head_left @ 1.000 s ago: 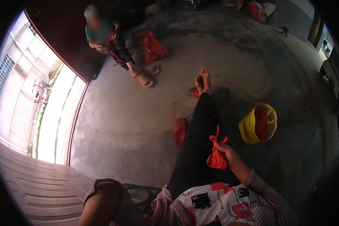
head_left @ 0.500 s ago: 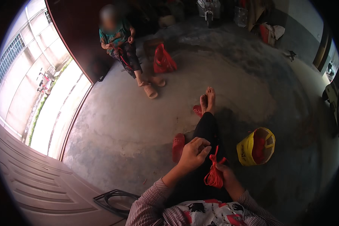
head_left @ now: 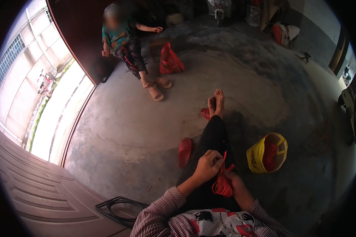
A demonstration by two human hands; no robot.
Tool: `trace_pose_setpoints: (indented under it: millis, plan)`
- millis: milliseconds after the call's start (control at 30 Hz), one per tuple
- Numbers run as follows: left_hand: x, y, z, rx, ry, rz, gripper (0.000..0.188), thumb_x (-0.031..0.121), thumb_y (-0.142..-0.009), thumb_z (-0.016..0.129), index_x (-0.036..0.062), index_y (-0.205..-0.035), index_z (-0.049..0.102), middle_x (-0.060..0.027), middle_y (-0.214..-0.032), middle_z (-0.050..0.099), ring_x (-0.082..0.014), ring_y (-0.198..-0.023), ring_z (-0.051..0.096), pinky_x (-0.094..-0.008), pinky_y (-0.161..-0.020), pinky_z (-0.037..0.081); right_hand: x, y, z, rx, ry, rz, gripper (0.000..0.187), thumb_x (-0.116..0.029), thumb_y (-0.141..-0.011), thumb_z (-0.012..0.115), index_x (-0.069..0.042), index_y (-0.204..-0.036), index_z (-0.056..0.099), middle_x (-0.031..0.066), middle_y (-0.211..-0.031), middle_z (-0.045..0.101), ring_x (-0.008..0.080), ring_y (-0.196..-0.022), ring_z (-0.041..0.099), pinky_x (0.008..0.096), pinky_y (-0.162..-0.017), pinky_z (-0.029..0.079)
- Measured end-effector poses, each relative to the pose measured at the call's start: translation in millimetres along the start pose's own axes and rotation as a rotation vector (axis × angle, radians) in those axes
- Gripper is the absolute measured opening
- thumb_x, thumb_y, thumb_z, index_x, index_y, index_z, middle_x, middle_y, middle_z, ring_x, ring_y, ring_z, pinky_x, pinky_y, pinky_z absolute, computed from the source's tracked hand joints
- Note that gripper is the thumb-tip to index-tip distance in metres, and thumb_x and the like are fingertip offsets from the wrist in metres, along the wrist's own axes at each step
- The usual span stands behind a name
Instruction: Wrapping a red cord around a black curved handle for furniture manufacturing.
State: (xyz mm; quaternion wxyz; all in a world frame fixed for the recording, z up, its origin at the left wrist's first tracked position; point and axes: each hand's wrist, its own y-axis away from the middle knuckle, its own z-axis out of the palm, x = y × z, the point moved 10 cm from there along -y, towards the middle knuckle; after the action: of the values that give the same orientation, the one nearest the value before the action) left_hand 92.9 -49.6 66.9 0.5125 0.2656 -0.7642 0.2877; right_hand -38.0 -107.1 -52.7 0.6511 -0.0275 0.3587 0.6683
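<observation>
Over my lap hangs a looped bundle of thin red cord (head_left: 222,187), gathered near its top with a short end standing up. My right hand (head_left: 235,182) is closed round the bundle's upper right side, the thumb against the gathered part. My left hand (head_left: 207,165) is closed in a pinch at the standing end of the cord; its fingertips partly hide the contact. My dark-trousered legs stretch out below, the bare feet (head_left: 216,103) crossed.
A yellow bag (head_left: 256,159) with red contents stands to my right. Red slippers (head_left: 184,152) lie left of my legs. Across the floor sits a person (head_left: 120,41) with red cord, beside a red bag (head_left: 171,63). Black coiled tubing (head_left: 120,209) lies near the door (head_left: 47,189).
My left hand has moved right and slightly down, from apart to the cord's upper end. The right hand still holds the bundle. The seated person's arms have spread apart.
</observation>
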Motion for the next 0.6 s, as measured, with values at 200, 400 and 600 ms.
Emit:
trace_pose_setpoints:
  millis: [200, 400, 600]
  plan:
    - [-40, 16, -5, 0.144, 0.060, -0.218, 0.021, 0.014, -0.085, 0.066, -0.0004, -0.099, 0.060, -0.0117, -0.096, 0.062, -0.0205, -0.087, 0.063, -0.0324, -0.078, 0.050, -20, 16, 32, 0.053, 0.048, -0.144, 0.033, -0.021, -0.097, 0.055, 0.000, -0.122, 0.055, 0.0082, -0.111, 0.063, 0.0184, -0.101, 0.063, 0.0340, -0.091, 0.050]
    - [-53, 28, 31, -0.144, 0.206, -0.353, 0.028, 0.024, -0.093, 0.061, -0.0004, -0.106, 0.064, -0.0121, -0.100, 0.063, -0.0197, -0.094, 0.062, -0.0326, -0.083, 0.049, -32, 26, 17, -0.034, 0.050, -0.274, 0.037, -0.021, -0.098, 0.052, 0.001, -0.127, 0.052, 0.0083, -0.115, 0.062, 0.0190, -0.103, 0.062, 0.0330, -0.092, 0.049]
    - [-40, 36, 69, -0.344, 0.060, -0.118, 0.034, 0.029, -0.097, 0.056, 0.0017, -0.115, 0.064, -0.0162, -0.106, 0.062, -0.0274, -0.101, 0.062, -0.0351, -0.089, 0.047, -22, 20, 4, -0.041, 0.072, -0.252, 0.037, -0.022, -0.099, 0.051, 0.001, -0.128, 0.053, 0.0089, -0.120, 0.061, 0.0183, -0.106, 0.061, 0.0325, -0.093, 0.048]
